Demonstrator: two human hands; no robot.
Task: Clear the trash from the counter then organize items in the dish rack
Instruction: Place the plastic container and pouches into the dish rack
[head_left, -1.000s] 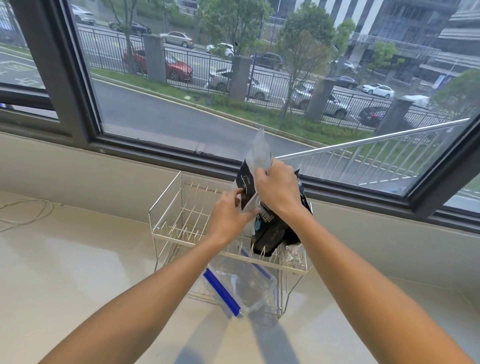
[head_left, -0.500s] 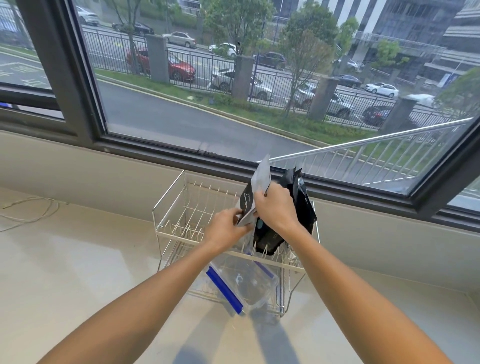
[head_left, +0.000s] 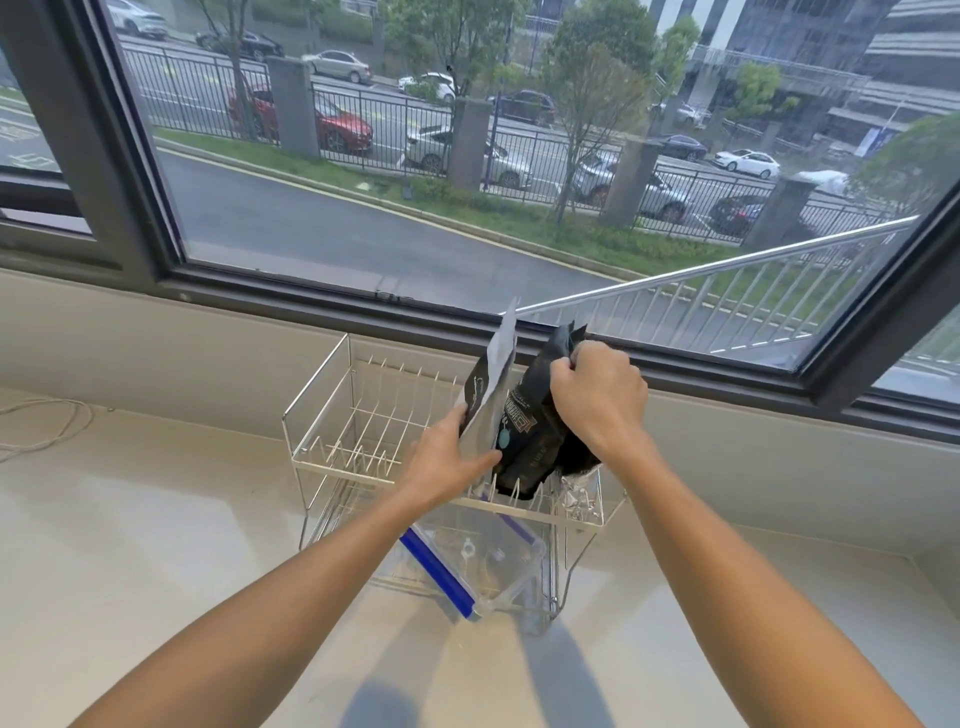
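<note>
A two-tier wire dish rack (head_left: 322, 415) stands on the pale counter below the window. My left hand (head_left: 447, 460) grips a flat black-and-silver packet (head_left: 491, 384) upright over the rack's top tier. My right hand (head_left: 597, 397) is closed on the top of a crumpled black printed bag (head_left: 530, 436), whose bottom rests among the top tier's prongs. A clear plastic container with blue edges (head_left: 467, 558) lies tilted on the lower tier. Crinkled silvery wrapping (head_left: 574, 493) sits at the top tier's right end.
A thin white cord (head_left: 47, 426) lies looped on the counter at far left. The window sill and dark frame (head_left: 311, 312) run close behind the rack. The counter's right end meets a wall corner (head_left: 930, 561).
My right hand moved right, from the silver packet to the top of the black bag. The left hand keeps hold of the packet, now separated from the bag.
</note>
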